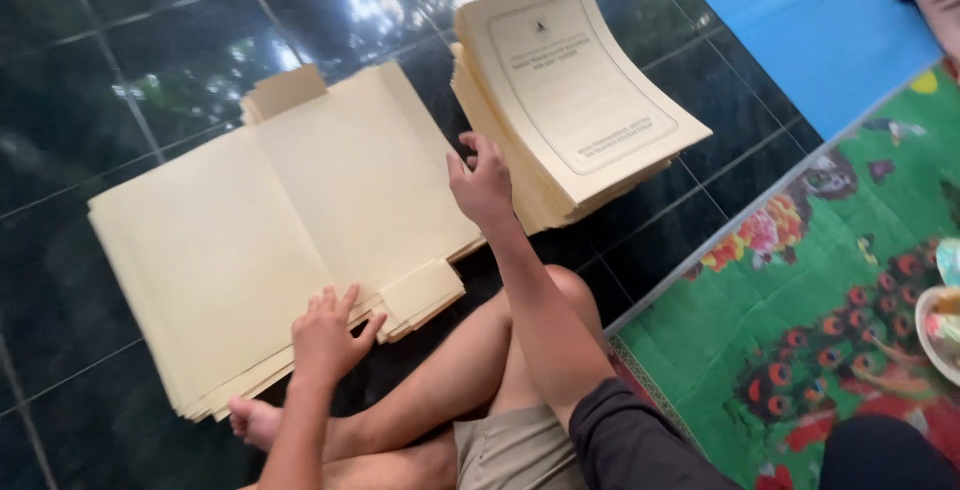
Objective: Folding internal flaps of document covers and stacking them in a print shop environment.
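A stack of unfolded cream paper folders [250,220] lies open on the dark tiled floor. My left hand [328,332] rests flat on its near edge beside a small side flap [422,295]. My right hand [482,185] reaches forward with fingers spread, touching the left side of a second pile of folded cream folders [575,100], whose top cover has a printed frame. Neither hand grips anything. My bare legs are crossed under the arms.
The glossy dark tiles [120,60] reflect light. A blue mat [810,20] lies at the far right, and a green patterned mat [830,290] to the right. A bowl [940,330] sits at the right edge. Part of another person shows at the top right corner.
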